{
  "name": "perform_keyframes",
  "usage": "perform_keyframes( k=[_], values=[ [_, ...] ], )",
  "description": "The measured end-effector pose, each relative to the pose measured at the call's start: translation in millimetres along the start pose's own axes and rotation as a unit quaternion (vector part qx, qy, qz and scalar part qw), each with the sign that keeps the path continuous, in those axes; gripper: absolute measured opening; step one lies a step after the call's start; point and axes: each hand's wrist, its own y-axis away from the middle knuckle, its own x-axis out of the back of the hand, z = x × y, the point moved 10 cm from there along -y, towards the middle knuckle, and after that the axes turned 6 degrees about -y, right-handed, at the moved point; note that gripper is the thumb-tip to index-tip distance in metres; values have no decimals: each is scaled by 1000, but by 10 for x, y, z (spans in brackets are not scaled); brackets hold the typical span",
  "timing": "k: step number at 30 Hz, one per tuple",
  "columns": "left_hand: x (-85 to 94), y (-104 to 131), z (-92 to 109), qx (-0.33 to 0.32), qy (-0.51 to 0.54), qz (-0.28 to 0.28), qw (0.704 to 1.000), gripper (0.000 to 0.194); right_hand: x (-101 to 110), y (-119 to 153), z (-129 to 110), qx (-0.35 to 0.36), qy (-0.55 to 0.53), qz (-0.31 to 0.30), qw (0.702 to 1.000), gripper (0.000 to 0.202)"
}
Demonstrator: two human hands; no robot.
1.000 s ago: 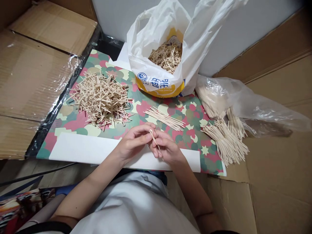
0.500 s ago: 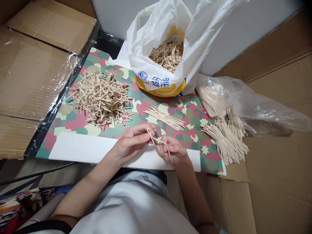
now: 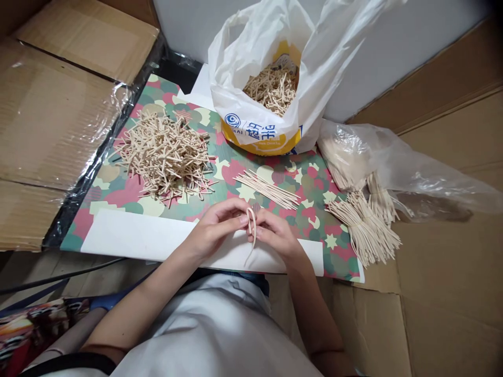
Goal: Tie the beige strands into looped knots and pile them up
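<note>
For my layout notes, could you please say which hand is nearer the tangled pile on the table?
Left: the left hand is front-right of the tangled pile; the right hand is farther right.

A flat tabletop [image 3: 223, 183] patterned in green, red and cream camouflage shapes fills the middle of the frame, with a white strip [image 3: 133, 235] along its lower edge. On it lie a tangled heap of short, pale looped pieces [image 3: 165, 154] at left of centre and a small row of straight strands [image 3: 267, 189] near the centre, while a white carrier bag [image 3: 231, 104] stands at upper centre. Tied bundles [image 3: 365, 230] lie at its right edge, partly beyond it.
</note>
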Motion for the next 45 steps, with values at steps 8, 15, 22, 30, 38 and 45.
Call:
perform_keyframes(
  k=[8,15,22,30,38,45],
  values=[
    [27,37,99,-3,-91,24,996,8,91,58,100,1,-27,89,996,25],
    [100,44,70,40,-111,42,992,12,99,106,176,-18,-219,51,974,20],
    [32,55,-12,59,-115,9,992,13,89,96,176,-31,-212,67,974,14],
    [-70,52,35,31,-138,-35,989,15,-43,57,236,-93,-193,62,975,22],
    [-118,48,3,45,-106,-58,992,12,-82,56,264,-112,-201,60,971,23],
    [-99,46,-64,54,-71,-68,994,13,-152,39,251,-119,-216,26,969,21]
  ],
)
